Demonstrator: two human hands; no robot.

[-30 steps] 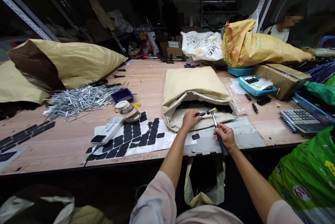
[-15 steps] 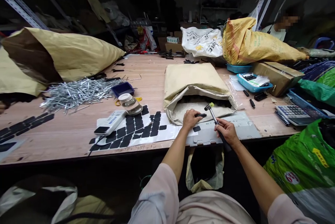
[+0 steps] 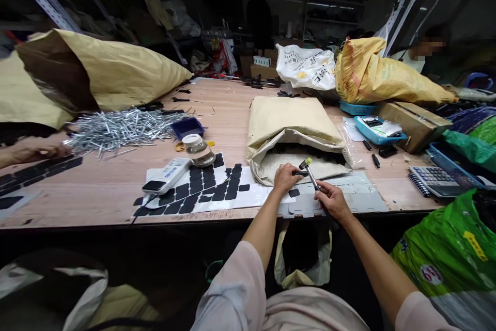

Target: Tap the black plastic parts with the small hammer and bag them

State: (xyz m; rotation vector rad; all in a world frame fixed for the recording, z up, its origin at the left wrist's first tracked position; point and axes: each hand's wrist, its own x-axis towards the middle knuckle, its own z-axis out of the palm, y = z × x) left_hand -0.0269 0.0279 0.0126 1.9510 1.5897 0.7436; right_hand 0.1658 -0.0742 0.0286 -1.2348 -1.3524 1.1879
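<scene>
In the head view my left hand [image 3: 285,178] pinches a small dark piece [image 3: 299,172] just in front of the open sack's mouth; fingers partly hide it, so its kind is unclear. My right hand [image 3: 332,201] is wrapped around the dark grip of a small hammer [image 3: 312,178]. The hammer's metal head, with a yellow-green face on one side, hovers at the piece's far end; whether they touch I cannot tell. Beneath both hands lies a grey sheet [image 3: 349,194]. The beige sack [image 3: 292,114] lies on the table, dark items inside.
Black sticker pads [image 3: 228,184], a white device [image 3: 167,176] and a jar [image 3: 199,151] lie left. Beyond are metal rods [image 3: 124,132] and a co-worker's hand [image 3: 42,151]. On the right are a calculator [image 3: 436,180], blue tray [image 3: 380,132] and green bag [image 3: 445,248].
The hammer head has come down and left, closer to the dark piece. A co-worker's hand has appeared at the far left, by the metal rods. The view has shifted slightly.
</scene>
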